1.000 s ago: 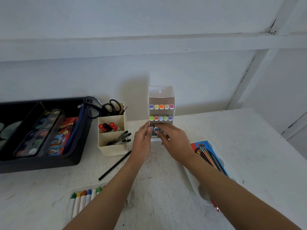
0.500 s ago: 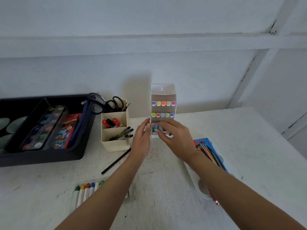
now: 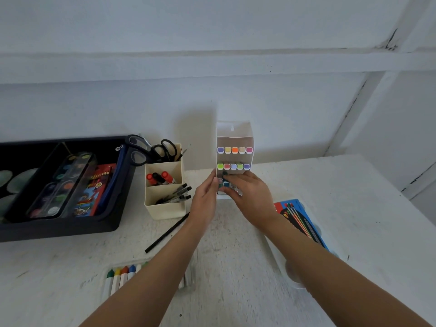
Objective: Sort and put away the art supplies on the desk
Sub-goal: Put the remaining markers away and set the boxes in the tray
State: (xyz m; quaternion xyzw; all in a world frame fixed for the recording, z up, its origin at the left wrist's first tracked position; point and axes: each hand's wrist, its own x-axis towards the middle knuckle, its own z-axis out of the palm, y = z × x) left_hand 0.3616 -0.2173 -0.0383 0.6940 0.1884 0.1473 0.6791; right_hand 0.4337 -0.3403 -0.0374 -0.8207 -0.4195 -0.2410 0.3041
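**Marker case upright, both hands at its foot**

The marker case [image 3: 234,135] stands on end at the back of the desk [image 3: 354,208], close to the wall and just right of the cream organiser [image 3: 165,210]. Two rows of coloured marker caps [image 3: 234,150] show at its front, and fingers mostly cover a third row. The left hand [image 3: 204,199] lies with straight fingers flat against the case's lower left side. The right hand [image 3: 251,197] reaches across the lower front. Blur hides its fingertips, so it cannot be told whether they press the case or pinch a marker. The case looks like thin, stiff plastic, light in itself but loaded with pens. Being tall on a narrow foot, it is likely to tip. Its smooth walls may slip, so a low hold on both side walls seems safest, with the case kept level so that no markers slide out.
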